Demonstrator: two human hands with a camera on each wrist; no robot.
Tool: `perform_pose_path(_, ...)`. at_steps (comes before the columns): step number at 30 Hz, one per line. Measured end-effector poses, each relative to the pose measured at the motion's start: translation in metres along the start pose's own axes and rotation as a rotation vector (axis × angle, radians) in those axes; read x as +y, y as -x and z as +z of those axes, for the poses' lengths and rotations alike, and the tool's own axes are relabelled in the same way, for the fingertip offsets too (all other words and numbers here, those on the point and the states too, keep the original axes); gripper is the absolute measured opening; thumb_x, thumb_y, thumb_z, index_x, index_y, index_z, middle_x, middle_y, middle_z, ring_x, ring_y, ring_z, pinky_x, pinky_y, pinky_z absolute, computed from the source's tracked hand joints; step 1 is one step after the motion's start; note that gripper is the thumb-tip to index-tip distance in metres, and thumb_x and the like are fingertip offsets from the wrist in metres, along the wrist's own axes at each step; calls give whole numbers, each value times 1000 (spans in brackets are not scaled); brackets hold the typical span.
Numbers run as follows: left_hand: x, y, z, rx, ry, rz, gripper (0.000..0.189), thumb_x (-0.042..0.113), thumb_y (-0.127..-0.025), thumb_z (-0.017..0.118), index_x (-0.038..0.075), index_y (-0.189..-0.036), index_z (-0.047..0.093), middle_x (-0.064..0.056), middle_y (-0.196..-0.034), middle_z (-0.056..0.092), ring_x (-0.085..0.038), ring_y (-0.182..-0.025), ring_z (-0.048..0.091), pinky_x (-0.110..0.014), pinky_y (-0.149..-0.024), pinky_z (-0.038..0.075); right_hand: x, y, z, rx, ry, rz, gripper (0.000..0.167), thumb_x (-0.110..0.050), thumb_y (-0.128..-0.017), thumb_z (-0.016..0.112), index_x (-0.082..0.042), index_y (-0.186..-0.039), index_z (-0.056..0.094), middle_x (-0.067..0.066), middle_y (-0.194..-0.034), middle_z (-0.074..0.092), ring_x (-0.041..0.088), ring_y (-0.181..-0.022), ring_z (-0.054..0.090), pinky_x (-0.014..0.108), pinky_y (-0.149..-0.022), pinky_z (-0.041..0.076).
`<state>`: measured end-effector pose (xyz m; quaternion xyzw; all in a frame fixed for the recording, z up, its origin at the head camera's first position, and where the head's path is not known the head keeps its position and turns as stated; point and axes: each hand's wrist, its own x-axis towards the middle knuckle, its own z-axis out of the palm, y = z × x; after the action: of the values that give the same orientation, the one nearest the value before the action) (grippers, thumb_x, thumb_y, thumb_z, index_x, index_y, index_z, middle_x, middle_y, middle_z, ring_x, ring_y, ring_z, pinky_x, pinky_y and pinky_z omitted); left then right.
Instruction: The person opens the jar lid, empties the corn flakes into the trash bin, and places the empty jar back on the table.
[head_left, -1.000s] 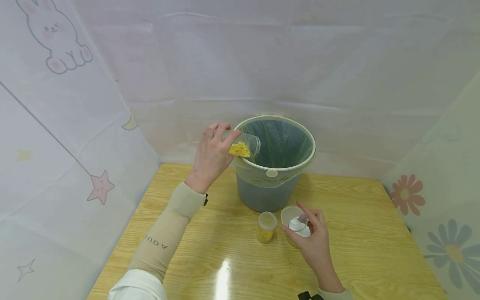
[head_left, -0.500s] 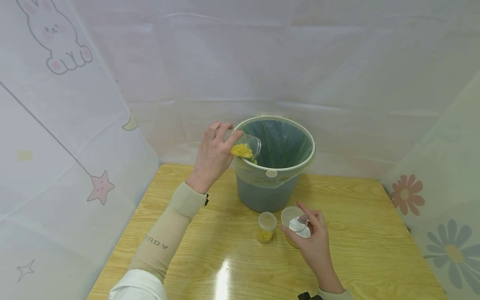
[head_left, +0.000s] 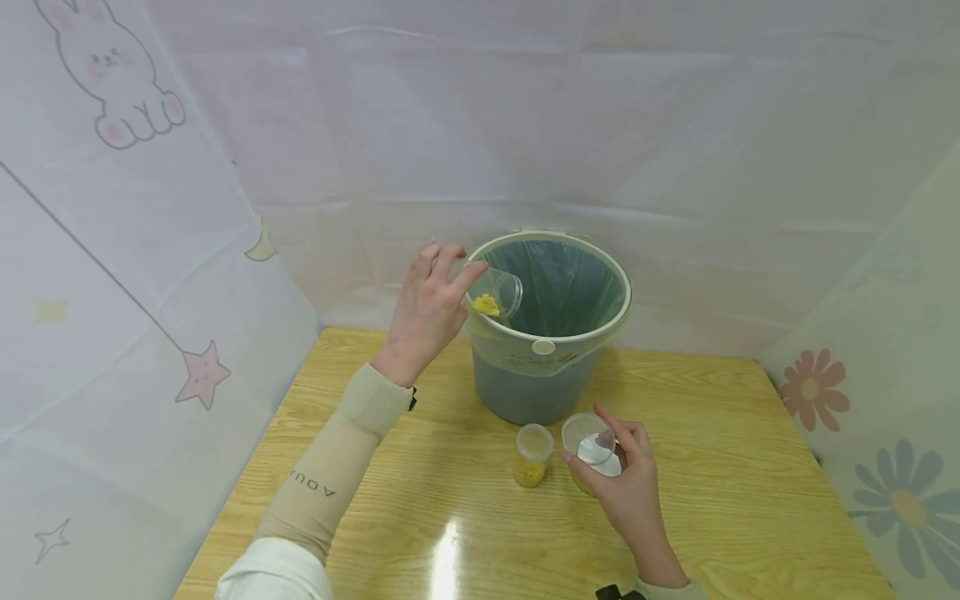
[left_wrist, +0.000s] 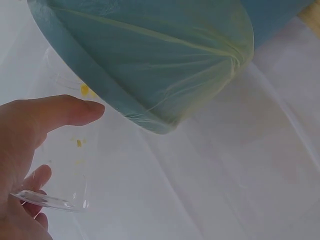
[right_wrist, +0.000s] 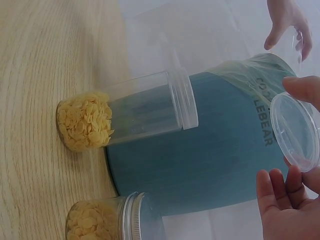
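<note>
Left hand [head_left: 423,312], left of frame centre in the head view, grips a clear cup [head_left: 495,292] tipped on its side, mouth over the near-left rim of the lined blue bucket [head_left: 551,321]. A small clump of yellow flakes [head_left: 486,304] sits at the cup's lip; the left wrist view shows the cup [left_wrist: 60,150] almost bare inside, thumb [left_wrist: 60,111] curled over its wall.

Right hand [head_left: 622,479], lower centre-right, pinches a clear round lid [head_left: 588,437] between thumb and fingertips just above the desk [head_left: 712,500]. Beside it stand an open jar [right_wrist: 125,117] with flakes at its bottom and a second, screw-necked jar [right_wrist: 107,222], both just in front of the bucket.

Risks, judged: the cup's mouth sits close to the rim, so loose flakes may drop outside onto the desk; the thin cup may slip in a light grasp; a stray move of the right hand could knock the open jar over and scatter its flakes.
</note>
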<state>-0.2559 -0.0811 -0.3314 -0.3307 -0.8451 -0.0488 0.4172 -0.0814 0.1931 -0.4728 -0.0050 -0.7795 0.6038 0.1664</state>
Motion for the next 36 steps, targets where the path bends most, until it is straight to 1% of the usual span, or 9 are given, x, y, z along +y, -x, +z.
perform_pose_path(5,1,-1,0,0,16,-14,56,-9,-72,62,10,-124,62,-16,-122,51,-38,-117,44,-41,-121,19,0,0,0,-1,4,-10,79,5,-72,90,-13,-142,60,15,-114,47,19,-107,43,16,-99,39)
perform_pose_path(11,1,-1,-2,-20,37,-24,56,-10,-69,62,6,-123,57,-18,-122,51,-38,-117,45,-43,-120,21,0,0,0,0,20,-16,79,5,-72,90,-13,-142,60,6,-112,47,18,-107,44,15,-98,39)
perform_pose_path(15,1,-1,-5,-43,57,-21,56,-8,-69,65,5,-123,56,-19,-122,52,-39,-117,45,-43,-120,21,0,-1,0,0,22,-16,78,5,-72,90,-13,-142,60,7,-112,47,18,-107,44,15,-98,39)
perform_pose_path(18,1,-1,-6,-55,63,-14,58,1,-70,79,5,-123,57,-17,-122,53,-38,-117,46,-42,-119,23,0,-1,0,-3,26,-15,79,5,-72,90,-13,-143,60,9,-112,47,18,-107,44,15,-98,39)
perform_pose_path(20,0,-1,-7,-60,67,-11,63,9,-68,88,6,-123,59,-16,-122,53,-37,-116,46,-42,-118,26,1,-1,0,-4,28,-16,79,5,-72,90,-13,-143,60,10,-112,47,18,-106,44,15,-98,39)
perform_pose_path(22,0,-1,-7,-61,79,-11,67,17,-67,94,6,-123,60,-15,-121,54,-36,-115,47,-41,-115,30,1,-1,0,-4,30,-17,79,5,-72,90,-13,-143,60,11,-112,47,18,-107,44,15,-98,39)
perform_pose_path(25,0,-1,-8,-54,105,-17,72,21,-66,97,4,-125,59,-16,-122,56,-36,-115,48,-42,-112,33,1,-1,0,0,26,-19,79,5,-71,90,-13,-142,60,12,-112,47,18,-107,44,15,-98,39)
perform_pose_path(29,0,-3,-9,-30,138,-22,76,25,-66,98,1,-125,57,-15,-121,57,-35,-113,49,-42,-110,35,1,0,1,8,15,-23,78,6,-71,90,-12,-141,61,13,-112,48,18,-105,45,17,-97,41)
perform_pose_path(36,1,-4,-11,6,216,-15,78,39,-64,98,-1,-120,61,-14,-115,59,-33,-107,50,-41,-98,41,2,2,2,11,25,-35,78,8,-70,89,-11,-141,61,6,-111,48,18,-106,45,18,-96,41)
